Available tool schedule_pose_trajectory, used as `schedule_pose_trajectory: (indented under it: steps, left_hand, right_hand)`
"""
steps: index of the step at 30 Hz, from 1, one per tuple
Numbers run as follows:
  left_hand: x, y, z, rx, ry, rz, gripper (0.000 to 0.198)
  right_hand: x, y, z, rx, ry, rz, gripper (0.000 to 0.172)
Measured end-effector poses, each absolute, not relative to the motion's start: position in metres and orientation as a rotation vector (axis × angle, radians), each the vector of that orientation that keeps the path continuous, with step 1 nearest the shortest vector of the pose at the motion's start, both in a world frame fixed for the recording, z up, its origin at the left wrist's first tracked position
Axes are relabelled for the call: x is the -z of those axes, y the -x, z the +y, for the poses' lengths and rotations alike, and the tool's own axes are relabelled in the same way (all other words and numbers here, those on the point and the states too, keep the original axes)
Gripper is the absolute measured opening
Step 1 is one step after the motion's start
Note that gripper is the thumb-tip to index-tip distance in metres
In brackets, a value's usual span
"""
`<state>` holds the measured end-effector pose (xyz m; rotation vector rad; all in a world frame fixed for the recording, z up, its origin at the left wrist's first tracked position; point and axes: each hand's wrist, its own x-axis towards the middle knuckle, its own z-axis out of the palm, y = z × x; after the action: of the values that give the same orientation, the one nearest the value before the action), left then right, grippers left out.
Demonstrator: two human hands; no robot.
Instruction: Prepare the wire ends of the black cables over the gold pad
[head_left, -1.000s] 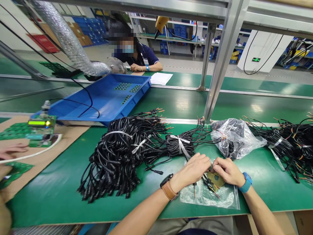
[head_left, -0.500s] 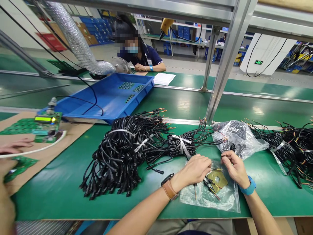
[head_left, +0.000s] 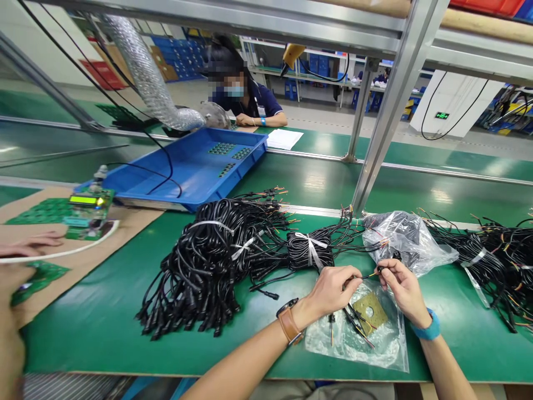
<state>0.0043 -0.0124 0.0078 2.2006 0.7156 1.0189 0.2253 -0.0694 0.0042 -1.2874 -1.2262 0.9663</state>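
My left hand (head_left: 338,284) is closed on a thin black cable (head_left: 368,276), whose coloured wire end reaches to the right. At that end my right hand (head_left: 402,288) pinches a small black piece (head_left: 379,269) between thumb and fingertips; whether the wire is inside it I cannot tell. Below both hands lies a flat clear plastic bag (head_left: 377,354). On the bag rest a yellowish square plate (head_left: 378,312) with a round hole and several short black cables (head_left: 355,320) with bare coloured ends. A tied cable bundle (head_left: 297,253) sits just beyond my left hand.
A large heap of black cables (head_left: 187,272) lies to the left. An open plastic bag (head_left: 428,244) with black parts and more bundles (head_left: 474,250) are at right. Beyond are a blue tray (head_left: 183,166) and a metal post (head_left: 385,105). A co-worker's hand (head_left: 31,244) is far left.
My left hand has raised the wire end to my right fingertips, so the cable now spans both hands. The view has shifted slightly.
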Motion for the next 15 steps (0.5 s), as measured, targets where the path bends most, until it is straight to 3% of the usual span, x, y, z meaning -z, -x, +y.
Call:
schedule_pose_trajectory:
  steps: [15]
  left_hand:
    - [-0.0088, -0.0049, -0.0115, -0.991, -2.232, 0.741, 0.017]
  right_hand:
    - [-0.0030, -0.2267, -0.0708, -0.973, 1.292, -1.284, 0.032]
